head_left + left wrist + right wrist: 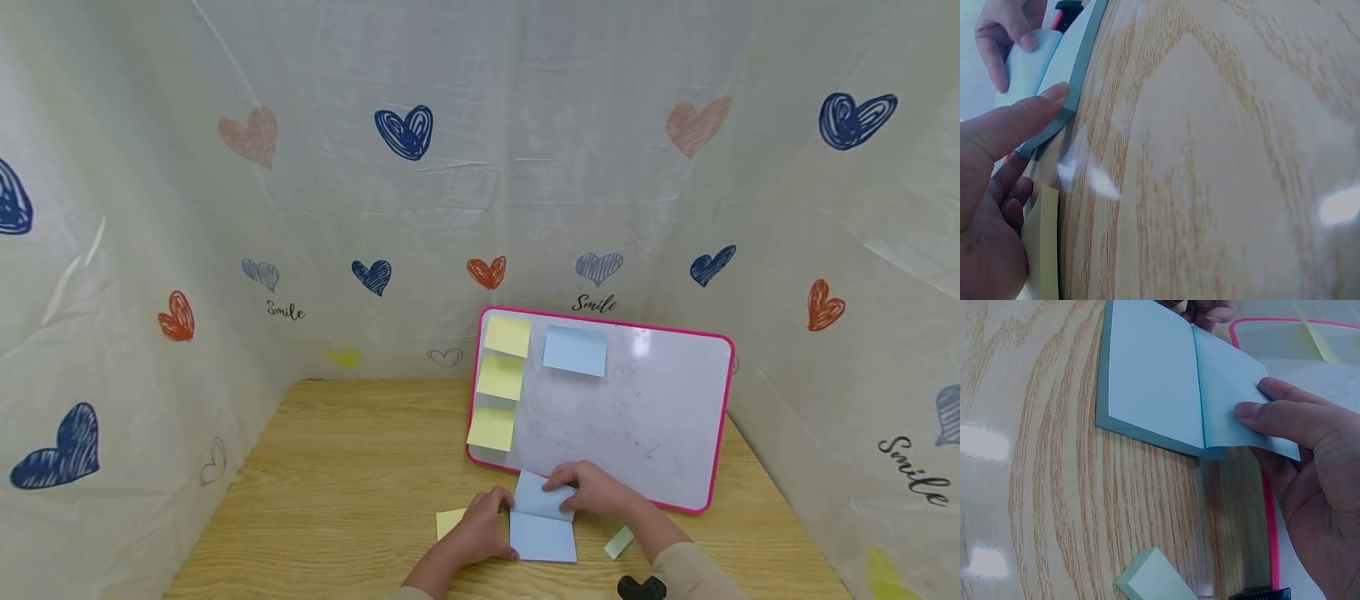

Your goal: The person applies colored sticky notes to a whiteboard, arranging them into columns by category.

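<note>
A thick light-blue sticky-note pad (543,540) lies on the table (345,467), top sheet (534,497) folded back.

head bright, even | whiteboard (618,412) glare | wrist views bluish | tabletop (1210,156) glare

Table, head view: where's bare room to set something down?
Table free between left curtain and whiteboard; smaller patch between whiteboard and right curtain. Crowded: front middle, with left hand, right hand, blue pad, yellow pad, green pad.
</note>
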Available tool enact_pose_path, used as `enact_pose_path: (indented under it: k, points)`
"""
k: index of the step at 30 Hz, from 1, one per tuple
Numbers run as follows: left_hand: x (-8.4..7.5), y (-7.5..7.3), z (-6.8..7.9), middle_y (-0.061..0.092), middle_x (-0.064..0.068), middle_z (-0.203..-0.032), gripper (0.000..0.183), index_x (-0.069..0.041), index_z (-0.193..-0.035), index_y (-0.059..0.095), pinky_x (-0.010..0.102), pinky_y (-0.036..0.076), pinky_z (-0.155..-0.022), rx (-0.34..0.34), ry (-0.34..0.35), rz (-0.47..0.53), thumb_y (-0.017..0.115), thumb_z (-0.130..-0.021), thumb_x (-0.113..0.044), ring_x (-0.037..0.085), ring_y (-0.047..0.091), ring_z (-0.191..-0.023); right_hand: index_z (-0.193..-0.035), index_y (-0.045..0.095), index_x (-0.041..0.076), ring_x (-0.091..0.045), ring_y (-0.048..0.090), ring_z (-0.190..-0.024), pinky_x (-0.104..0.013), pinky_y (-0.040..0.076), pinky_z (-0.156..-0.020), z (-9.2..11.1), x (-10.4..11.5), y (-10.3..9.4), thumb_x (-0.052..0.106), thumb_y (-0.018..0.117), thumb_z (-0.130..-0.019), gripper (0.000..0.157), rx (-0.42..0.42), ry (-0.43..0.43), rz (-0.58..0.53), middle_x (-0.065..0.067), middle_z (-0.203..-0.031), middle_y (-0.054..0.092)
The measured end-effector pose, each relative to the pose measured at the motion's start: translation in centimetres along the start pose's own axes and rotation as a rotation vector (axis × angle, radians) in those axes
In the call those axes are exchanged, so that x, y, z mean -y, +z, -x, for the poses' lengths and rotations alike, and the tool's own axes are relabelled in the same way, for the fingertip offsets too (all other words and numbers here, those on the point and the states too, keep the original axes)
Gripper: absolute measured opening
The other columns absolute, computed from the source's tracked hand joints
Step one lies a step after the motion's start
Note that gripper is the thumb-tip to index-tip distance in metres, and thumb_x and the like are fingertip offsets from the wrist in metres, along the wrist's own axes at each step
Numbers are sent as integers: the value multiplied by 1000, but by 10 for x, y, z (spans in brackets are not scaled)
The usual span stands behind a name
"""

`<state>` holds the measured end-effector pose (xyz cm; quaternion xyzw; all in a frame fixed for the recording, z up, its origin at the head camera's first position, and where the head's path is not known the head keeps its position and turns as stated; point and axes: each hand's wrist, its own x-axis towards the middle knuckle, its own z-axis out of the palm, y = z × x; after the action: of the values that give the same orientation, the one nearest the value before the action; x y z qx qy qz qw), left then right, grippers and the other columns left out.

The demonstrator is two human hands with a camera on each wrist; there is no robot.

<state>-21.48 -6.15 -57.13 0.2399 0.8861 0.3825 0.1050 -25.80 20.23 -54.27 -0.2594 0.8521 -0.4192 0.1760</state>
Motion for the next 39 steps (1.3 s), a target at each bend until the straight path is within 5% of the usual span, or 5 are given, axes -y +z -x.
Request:
enact_pose_path:
  k: [21,31,39]
  points:
    - [-1,-1,1,50,-11,-101,63,-16,-104,49,30,42,-89,5,23,-19,94,-59,-18,11,43,-98,-106,76,14,-20,57,-102,-27,48,-87,-1,1,-4,1,77,-80,29,-30,29,-35,6,-105,66]
    - [-3,-1,0,50,-11,-101,63,-15,-104,50,29,42,-88,17,18,-10,94,-59,-18,11,43,-97,-107,76,15,-24,56,-107,-45,46,-95,2,1,-6,3,77,-80,29,-59,61,-44,4,-108,66]
    - [-1,-1,-1,52,-10,-105,63,-16,-107,51,31,43,-91,27,4,-2,94,-61,-19,14,44,-102,-109,75,12,-24,57,-108,-43,47,-95,0,2,-8,4,77,-80,30,-98,35,-28,3,-108,67]
